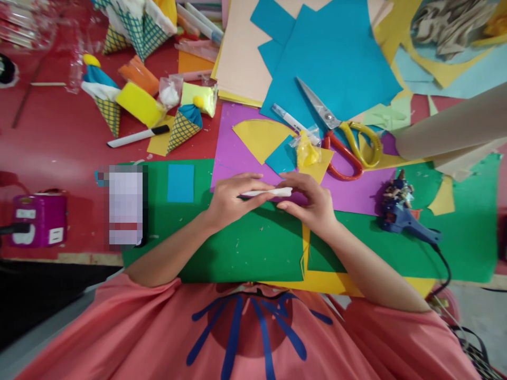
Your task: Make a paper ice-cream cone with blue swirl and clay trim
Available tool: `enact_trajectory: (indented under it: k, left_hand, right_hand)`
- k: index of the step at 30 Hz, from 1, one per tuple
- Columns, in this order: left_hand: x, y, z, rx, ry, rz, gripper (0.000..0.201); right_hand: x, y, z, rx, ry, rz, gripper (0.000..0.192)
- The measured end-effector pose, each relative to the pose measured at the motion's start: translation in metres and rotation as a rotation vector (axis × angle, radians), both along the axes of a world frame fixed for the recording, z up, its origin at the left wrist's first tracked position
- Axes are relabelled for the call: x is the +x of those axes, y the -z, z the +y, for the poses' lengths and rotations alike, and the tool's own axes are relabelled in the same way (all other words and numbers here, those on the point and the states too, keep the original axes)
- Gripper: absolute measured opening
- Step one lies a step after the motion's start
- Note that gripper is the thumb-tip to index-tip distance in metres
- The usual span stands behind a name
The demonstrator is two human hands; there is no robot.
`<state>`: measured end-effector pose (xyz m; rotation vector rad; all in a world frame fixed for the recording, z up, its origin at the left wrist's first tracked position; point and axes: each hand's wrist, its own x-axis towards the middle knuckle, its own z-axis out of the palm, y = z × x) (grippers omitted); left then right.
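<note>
Hands meet over the middle of the table: the left hand (229, 198) and the right hand (312, 203) both pinch a slim white marker (269, 193) between fingertips, one at each end, holding it level just above the edge where a purple sheet (356, 192) overlaps a green sheet (237, 248). Just beyond the marker lie a yellow paper wedge (259, 138), a small blue scrap (280, 157) and a crumpled yellow bit in clear wrap (307, 150). Scissors (340, 132) with red and yellow handles rest on a big blue sheet (336, 58) further back. To the right, a blue glue gun (404, 216) lies on the green sheet, its cord trailing off the table edge. To the left, paper cones (182, 126) with a lattice pattern, a yellow sponge (138, 103) and another marker (137, 137) with a black cap are scattered on the red tabletop (51, 148), and a purple power strip (37, 219) sits near the left edge.
</note>
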<state>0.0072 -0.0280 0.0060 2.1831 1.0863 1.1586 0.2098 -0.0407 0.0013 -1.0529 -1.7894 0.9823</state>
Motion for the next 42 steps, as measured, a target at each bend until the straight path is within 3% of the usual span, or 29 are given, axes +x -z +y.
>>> enact_trajectory:
  k: [2, 5, 8, 14, 17, 21, 24, 30, 35, 39, 42]
  left_hand:
    - [0.0, 0.0, 0.001, -0.037, -0.007, -0.023, 0.009]
    - [-0.001, 0.0, 0.001, -0.12, 0.007, -0.045, 0.019]
    - [-0.002, -0.001, 0.0, -0.127, 0.032, -0.035, 0.034]
    - [0.0, -0.001, 0.001, -0.047, 0.076, 0.052, 0.02]
    - [0.0, -0.002, 0.001, -0.017, 0.084, 0.067, 0.019]
    - [0.0, -0.004, 0.001, 0.015, 0.104, 0.088, 0.017]
    - [0.0, -0.004, 0.002, 0.03, 0.084, 0.105, 0.014]
    - [0.0, -0.001, 0.003, 0.076, 0.06, 0.106, 0.011]
    - [0.0, -0.001, 0.002, 0.069, 0.037, 0.117, 0.017]
    - [-0.001, -0.002, 0.0, -0.048, 0.038, 0.151, 0.033]
    - [0.0, -0.001, 0.0, -0.061, 0.037, 0.165, 0.025]
  right_hand:
    - [0.0, 0.001, 0.001, 0.031, -0.022, 0.011, 0.039]
    - [0.0, 0.0, 0.003, 0.089, -0.022, -0.025, 0.018]
    - [0.0, -0.002, 0.003, 0.055, -0.003, -0.036, 0.013]
    - [-0.002, -0.005, 0.002, -0.04, 0.002, -0.008, 0.009]
    - [-0.002, -0.002, 0.0, -0.106, -0.004, 0.049, 0.012]
    - [0.0, 0.004, 0.0, -0.185, -0.051, 0.174, 0.032]
    - [0.001, 0.005, 0.001, -0.16, -0.086, 0.157, 0.039]
    - [0.0, 0.001, 0.003, 0.045, -0.057, 0.001, 0.019]
    - [0.0, -0.001, 0.002, 0.007, 0.008, -0.051, 0.015]
    - [0.0, -0.003, 0.002, -0.064, 0.063, -0.084, 0.017]
    - [-0.001, -0.003, 0.002, -0.076, 0.063, -0.087, 0.017]
